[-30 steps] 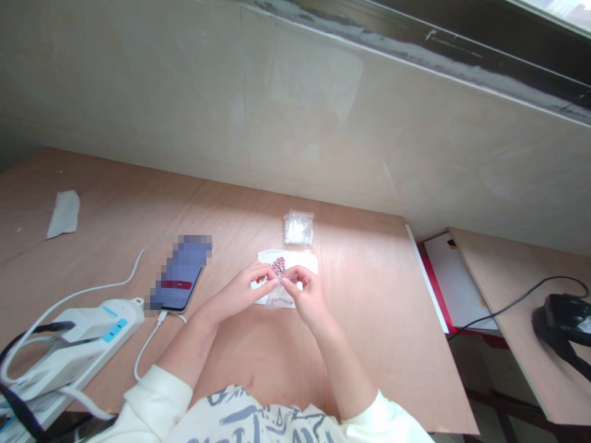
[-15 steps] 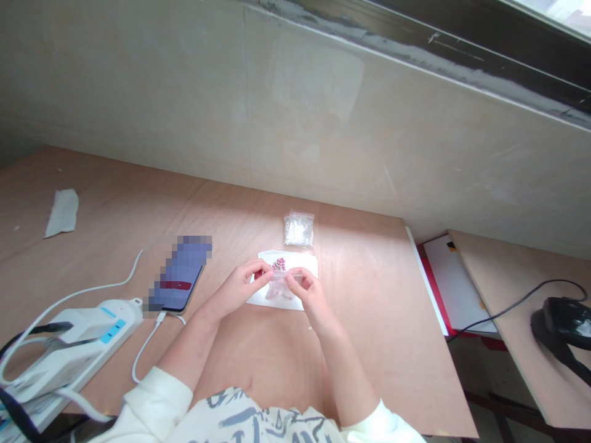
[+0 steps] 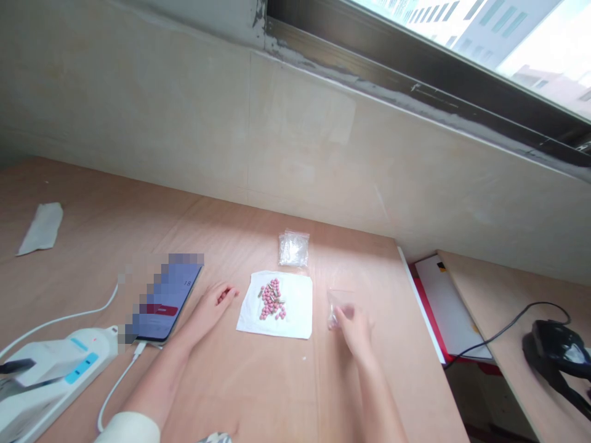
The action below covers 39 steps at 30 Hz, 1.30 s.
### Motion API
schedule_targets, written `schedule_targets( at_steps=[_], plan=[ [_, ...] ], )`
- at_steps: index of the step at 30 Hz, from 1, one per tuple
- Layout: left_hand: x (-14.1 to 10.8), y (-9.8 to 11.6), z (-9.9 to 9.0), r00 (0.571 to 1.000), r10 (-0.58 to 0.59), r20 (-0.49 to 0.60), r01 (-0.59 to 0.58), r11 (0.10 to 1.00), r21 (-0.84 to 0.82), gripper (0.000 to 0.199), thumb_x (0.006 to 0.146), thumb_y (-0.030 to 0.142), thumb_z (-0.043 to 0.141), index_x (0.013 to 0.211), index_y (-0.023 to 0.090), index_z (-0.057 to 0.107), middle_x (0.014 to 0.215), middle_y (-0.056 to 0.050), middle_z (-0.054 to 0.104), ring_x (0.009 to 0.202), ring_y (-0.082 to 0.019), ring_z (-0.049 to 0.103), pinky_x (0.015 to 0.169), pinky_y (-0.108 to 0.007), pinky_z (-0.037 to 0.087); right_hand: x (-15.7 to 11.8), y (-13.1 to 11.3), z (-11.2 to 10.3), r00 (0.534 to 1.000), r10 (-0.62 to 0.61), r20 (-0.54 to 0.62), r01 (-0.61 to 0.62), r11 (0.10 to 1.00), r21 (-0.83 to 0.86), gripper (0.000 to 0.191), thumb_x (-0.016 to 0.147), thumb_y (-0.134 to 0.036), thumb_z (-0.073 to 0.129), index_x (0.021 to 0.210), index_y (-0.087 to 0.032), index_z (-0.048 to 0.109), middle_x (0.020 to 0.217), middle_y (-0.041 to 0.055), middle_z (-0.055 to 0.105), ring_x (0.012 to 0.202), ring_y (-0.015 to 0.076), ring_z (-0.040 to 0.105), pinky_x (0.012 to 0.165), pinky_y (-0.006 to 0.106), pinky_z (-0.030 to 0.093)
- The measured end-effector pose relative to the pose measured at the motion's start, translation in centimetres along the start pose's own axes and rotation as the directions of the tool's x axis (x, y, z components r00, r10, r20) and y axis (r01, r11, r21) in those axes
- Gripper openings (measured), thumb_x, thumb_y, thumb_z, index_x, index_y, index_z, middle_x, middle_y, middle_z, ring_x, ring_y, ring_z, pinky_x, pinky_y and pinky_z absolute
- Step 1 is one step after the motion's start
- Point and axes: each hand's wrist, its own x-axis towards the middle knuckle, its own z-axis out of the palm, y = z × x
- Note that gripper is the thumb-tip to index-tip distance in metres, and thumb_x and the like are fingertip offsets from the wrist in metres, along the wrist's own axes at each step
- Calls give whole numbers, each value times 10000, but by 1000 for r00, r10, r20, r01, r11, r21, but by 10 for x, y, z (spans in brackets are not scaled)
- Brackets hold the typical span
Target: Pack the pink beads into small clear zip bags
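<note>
Left hand: the left hand (image 3: 218, 303) lies palm down on the surface, fingers loosely curled, holding nothing, just beside the sheet of white paper (image 3: 296, 314).

Right hand: the right hand (image 3: 354, 327) reaches forward, its fingers closed on the edge of a small clear plastic bag (image 3: 335, 309); the wrist is straight and the forearm runs up from the near edge.

Bag: very light, thin and limp, it is best pinched at its edge, as here, though its mouth is hard to make out.

Tablets: the small pink tablets (image 3: 271, 299) sit in a loose heap on the paper, between the hands and touching neither. Hard and light, they will probably roll and scatter easily, so fingertips or tilting the paper would suit them.

Nearby: a second clear bag (image 3: 294, 249) lies beyond the paper; a pixelated phone (image 3: 161, 314) sits left of the left hand, wired to a white power strip (image 3: 50, 376).
</note>
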Motion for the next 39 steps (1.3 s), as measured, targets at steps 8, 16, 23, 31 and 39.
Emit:
schedule_targets(
  at_steps=[8, 16, 23, 31, 39],
  plan=[
    [-5, -4, 6, 989, 149, 2, -149, 985, 83, 256, 819, 309, 338, 727, 197, 548, 744, -34, 560, 785, -194, 474, 721, -302, 371, 11, -54, 35, 876, -461, -139, 451, 887, -100, 461, 684, -248, 460, 1128, -131, 418, 1123, 164, 444, 1044, 306, 353, 848, 443, 263],
    [-11, -2, 4, 986, 159, -49, -156, 986, 63, 219, 814, 280, 366, 691, 199, 527, 717, -27, 550, 754, -187, 474, 685, -292, 381, 37, -97, 84, 827, -560, 50, 549, 824, 144, 295, 632, -61, 437, 832, -190, 611, 823, 63, 635, 815, 215, 544, 925, 446, 216],
    [-7, 5, 1, 998, 56, -34, -60, 991, -117, 245, 797, 341, 388, 740, 181, 565, 771, -44, 579, 797, -196, 507, 734, -319, 402, 7, -92, 28, 929, -368, -30, 334, 802, 495, 164, 706, -232, 470, 787, -200, 609, 827, 56, 632, 811, 202, 550, 801, 385, 362],
    [-16, 61, -9, 952, 99, 289, 62, 864, -500, 262, 784, 358, 432, 932, 183, 559, 891, -36, 601, 831, -164, 543, 741, -276, 430, -55, -74, 13, 791, -356, 498, -106, 721, 684, 169, 660, -329, 574, 745, -185, 601, 687, 30, 629, 635, 156, 548, 688, 318, 400],
    [-29, 76, -14, 937, 76, 340, 97, 880, -465, 163, 704, 301, 541, 758, 162, 608, 793, -31, 608, 774, -170, 545, 690, -269, 432, -66, -57, 23, 939, -259, 228, 70, 791, 608, 281, 638, -322, 573, 868, -199, 471, 859, 53, 554, 788, 179, 506, 725, 329, 378]
  ],
)
